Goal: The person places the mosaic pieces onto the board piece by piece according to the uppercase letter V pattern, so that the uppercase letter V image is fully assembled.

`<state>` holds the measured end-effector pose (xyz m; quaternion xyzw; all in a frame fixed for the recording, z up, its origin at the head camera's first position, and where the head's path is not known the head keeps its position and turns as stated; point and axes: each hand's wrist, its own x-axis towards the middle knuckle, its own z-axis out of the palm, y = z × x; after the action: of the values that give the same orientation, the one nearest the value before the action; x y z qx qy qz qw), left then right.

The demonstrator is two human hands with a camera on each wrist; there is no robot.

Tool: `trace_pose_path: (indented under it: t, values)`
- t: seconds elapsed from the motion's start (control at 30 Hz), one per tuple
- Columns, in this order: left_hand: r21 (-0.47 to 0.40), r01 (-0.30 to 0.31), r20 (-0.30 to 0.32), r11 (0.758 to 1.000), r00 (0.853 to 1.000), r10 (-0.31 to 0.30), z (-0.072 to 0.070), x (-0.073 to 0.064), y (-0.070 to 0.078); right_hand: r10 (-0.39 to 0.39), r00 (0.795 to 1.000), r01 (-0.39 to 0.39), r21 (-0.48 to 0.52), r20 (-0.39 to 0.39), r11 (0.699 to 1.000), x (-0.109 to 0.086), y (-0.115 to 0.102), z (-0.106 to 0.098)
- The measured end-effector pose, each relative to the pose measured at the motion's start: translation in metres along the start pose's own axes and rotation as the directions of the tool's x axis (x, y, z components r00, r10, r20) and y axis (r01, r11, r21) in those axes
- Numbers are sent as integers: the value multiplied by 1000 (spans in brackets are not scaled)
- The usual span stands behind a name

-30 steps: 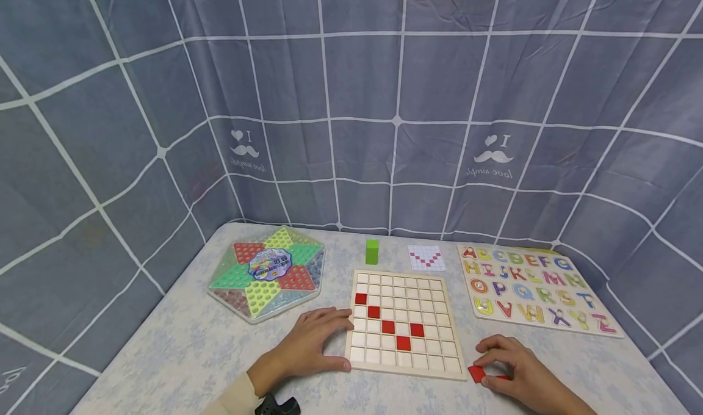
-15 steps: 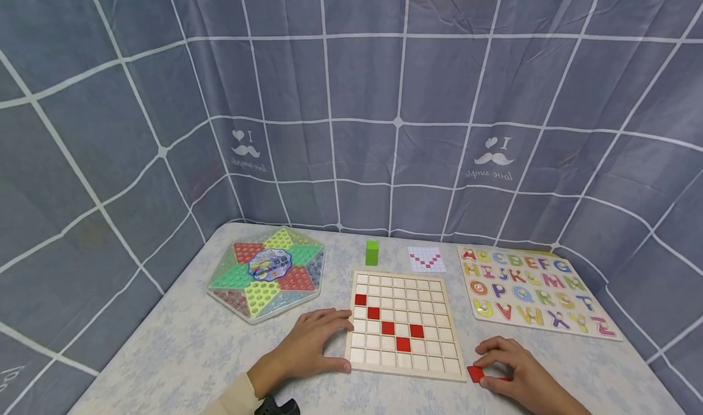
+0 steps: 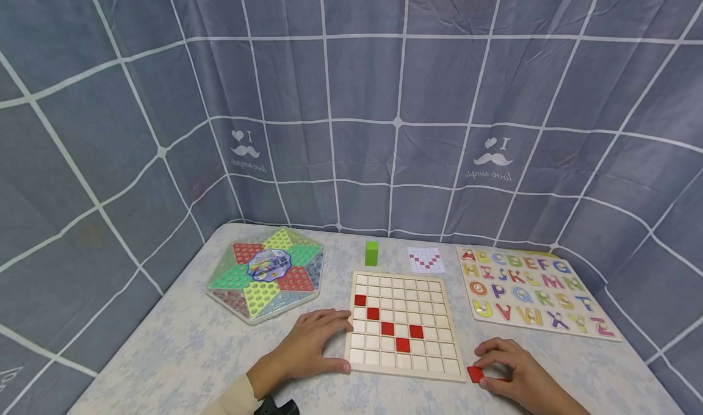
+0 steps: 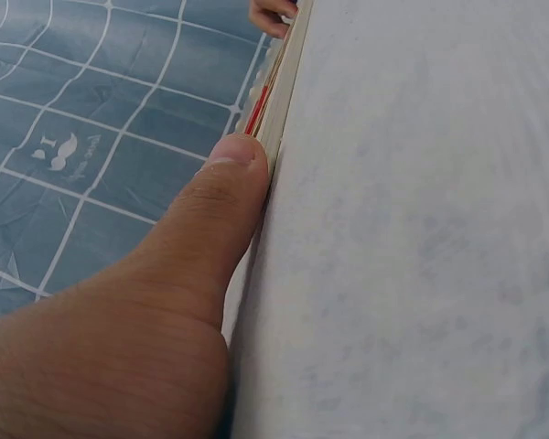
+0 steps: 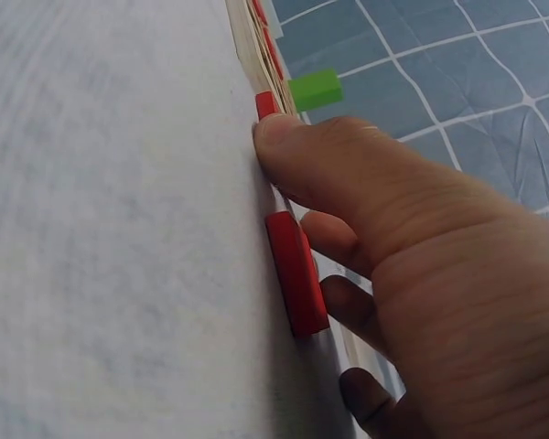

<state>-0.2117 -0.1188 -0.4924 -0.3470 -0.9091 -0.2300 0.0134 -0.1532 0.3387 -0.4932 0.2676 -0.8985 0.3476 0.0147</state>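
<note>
A square wooden grid board [image 3: 419,362] lies on the table with several red tiles [image 3: 403,345] in its cells. My left hand [image 3: 315,345] rests at the board's left edge, fingers spread and thumb near the lower corner. In the left wrist view the left thumb [image 4: 224,183] lies against the board's side. Just off the board's lower right corner, my right hand [image 3: 513,366] pinches a red tile [image 3: 475,374] between thumb and finger. Another red tile [image 5: 296,274] lies beneath the right palm, seen in the right wrist view and hidden in the head view.
Behind the board stand a green block [image 3: 371,254] and a pattern card [image 3: 426,260]. A hexagonal star-patterned game board [image 3: 263,274] lies to the left. An alphabet puzzle [image 3: 538,290] lies to the right. A grid-printed curtain [image 3: 362,158] hangs behind the table.
The red tile in my right hand has barely shifted. The second red tile, earlier glimpsed under the right hand, is now hidden in the head view. My left hand stays put.
</note>
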Motion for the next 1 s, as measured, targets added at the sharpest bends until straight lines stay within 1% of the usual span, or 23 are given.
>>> trace_pose_path:
  t: [0.3, 0.33, 0.43, 0.53, 0.6, 0.67, 0.7, 0.77, 0.87, 0.9, 1.0]
  values:
    - [3, -16, -14, 1000, 1000, 16, 1, -1, 0, -91, 994, 89, -28, -60, 996, 6, -4, 0]
    - [5, -16, -14, 1000, 1000, 16, 2, -1, 0, -90, 994, 89, -28, -59, 996, 8, -5, -1]
    - [7, -17, -13, 1000, 1000, 17, 2, -2, 0, -45, 999, 45, 13, -23, 999, 16, -7, -4]
    - [9, -16, -15, 1000, 1000, 16, 1, -2, 0, -40, 999, 41, 31, -13, 999, 30, -7, -4]
    - [7, -17, -16, 1000, 1000, 17, 1, -3, 0, -77, 996, 77, 21, -34, 997, 42, -7, -2]
    - [4, -13, -11, 1000, 1000, 13, 1, -3, 0, -132, 989, 132, -7, -69, 991, 54, -5, 2]
    - [4, -11, -8, 1000, 1000, 11, 2, -3, 0, -139, 987, 138, -10, -78, 990, 61, -5, 4]
    - [3, -11, -5, 1000, 1000, 11, 2, -2, 0, -134, 987, 133, -19, -91, 991, 74, -5, 8]
    - [6, -10, -6, 1000, 1000, 10, 1, -1, 0, -88, 992, 86, -28, -90, 996, 92, -5, 13]
    - [4, -9, -6, 1000, 1000, 9, 1, -1, 0, -69, 994, 66, -29, -86, 997, 97, -6, 14]
    - [-5, -1, -1, 1000, 1000, 1, 1, -1, 1, -44, 996, 41, -40, -76, 998, 108, -7, 18]
